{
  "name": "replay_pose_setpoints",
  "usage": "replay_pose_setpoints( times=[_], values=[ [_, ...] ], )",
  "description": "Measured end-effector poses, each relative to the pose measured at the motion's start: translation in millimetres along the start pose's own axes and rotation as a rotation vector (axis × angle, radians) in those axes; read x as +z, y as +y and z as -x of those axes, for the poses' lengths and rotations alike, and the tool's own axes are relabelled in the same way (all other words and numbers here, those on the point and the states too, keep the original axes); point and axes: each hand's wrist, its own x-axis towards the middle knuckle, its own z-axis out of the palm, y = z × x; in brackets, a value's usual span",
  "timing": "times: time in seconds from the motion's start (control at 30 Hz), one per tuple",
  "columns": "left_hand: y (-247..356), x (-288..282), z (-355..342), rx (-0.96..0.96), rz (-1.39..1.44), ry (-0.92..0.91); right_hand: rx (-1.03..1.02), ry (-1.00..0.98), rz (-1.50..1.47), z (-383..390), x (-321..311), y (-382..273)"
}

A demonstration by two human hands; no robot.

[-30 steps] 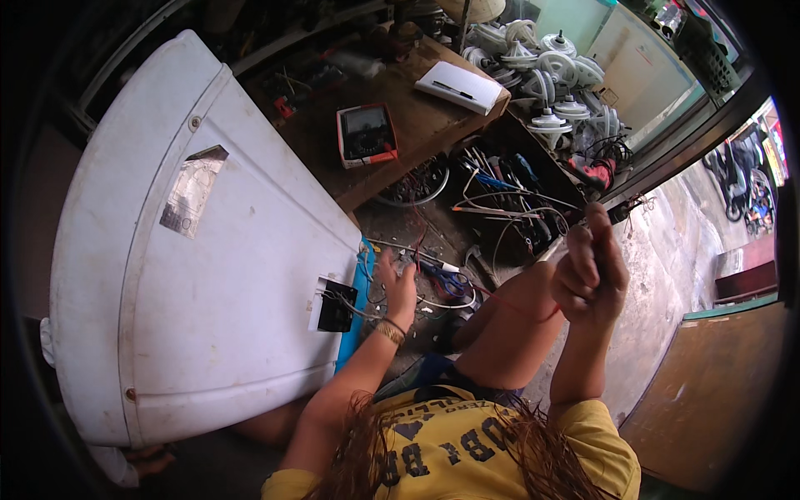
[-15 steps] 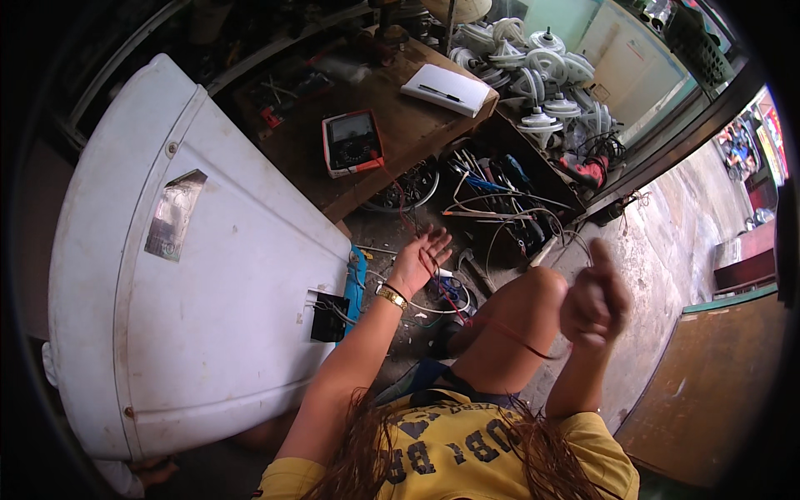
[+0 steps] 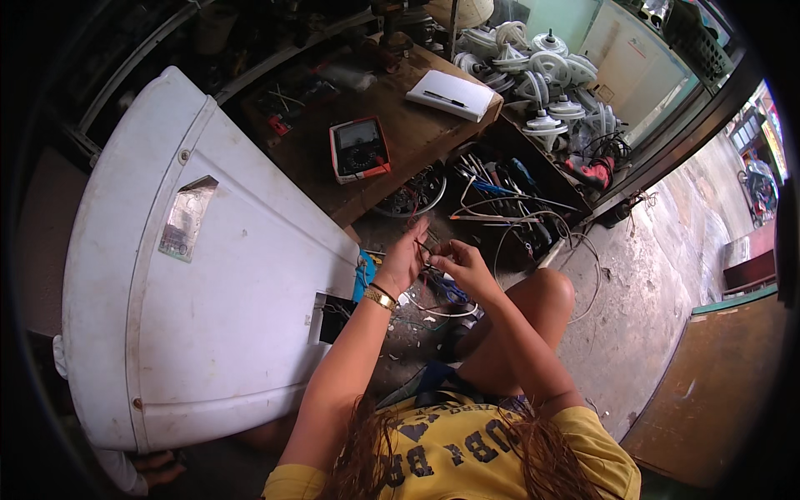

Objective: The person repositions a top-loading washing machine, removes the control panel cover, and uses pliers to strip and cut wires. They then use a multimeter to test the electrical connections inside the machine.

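1. The right hand [image 3: 465,265] has thumb and fingertips drawn together, seemingly pinching a thin dark lead [image 3: 423,247]; the left hand [image 3: 403,258] is raised just beside it with fingers extended, and whether it grips the lead too cannot be told;
2. The lead sits between the two hands, above the littered floor and in front of the counter [image 3: 404,125]; a loose pinch could let it slip and drop among the blue-handled tool [image 3: 454,292] and the pale cable [image 3: 442,314] below — a tangle would be the likely cost;
3. The meter [image 3: 360,150] lies near the counter's front edge; if the lead runs to it, which the view does not settle, a sharp tug could drag it off;
4. The white housing [image 3: 225,292] stands close by the left forearm, a dark opening [image 3: 333,315] in its panel; an elbow swung outward could bump the panel or snag whatever is inside;
5. Another person's white sleeve [image 3: 117,469] shows at the housing's lower end; a push from there could jolt the left arm and spoil the pinch;
6. A slack cable loop [image 3: 598,268] lies beside the bent knee [image 3: 546,296] — a shifted leg might catch it
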Motion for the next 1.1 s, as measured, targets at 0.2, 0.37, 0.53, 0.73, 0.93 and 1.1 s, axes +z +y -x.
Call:
replay_pose_setpoints(
  times=[0.2,0.37,0.53,0.73,0.93,1.1],
  values=[
    [6,4,15,0.017,-1.062,0.224,0.243,-0.090,-0.305,9,-19,-7],
    [21,23,25,0.205,-1.576,0.394,0.166,-0.201,-0.045,11,-16,-22],
    [26,14,27,-0.138,0.075,0.057,0.181,-0.297,-0.078,15,-16,-55],
    [82,-8,22,0.165,0.846,0.034,-0.027,-0.258,0.526,13,-65,-11],
    [135,-52,7,0.354,0.792,0.057,0.179,-0.029,0.189,20,-111,-31],
    [120,40,0,0.118,0.227,0.196,-0.068,0.139,-0.597,41,-131,-48]
  ],
)
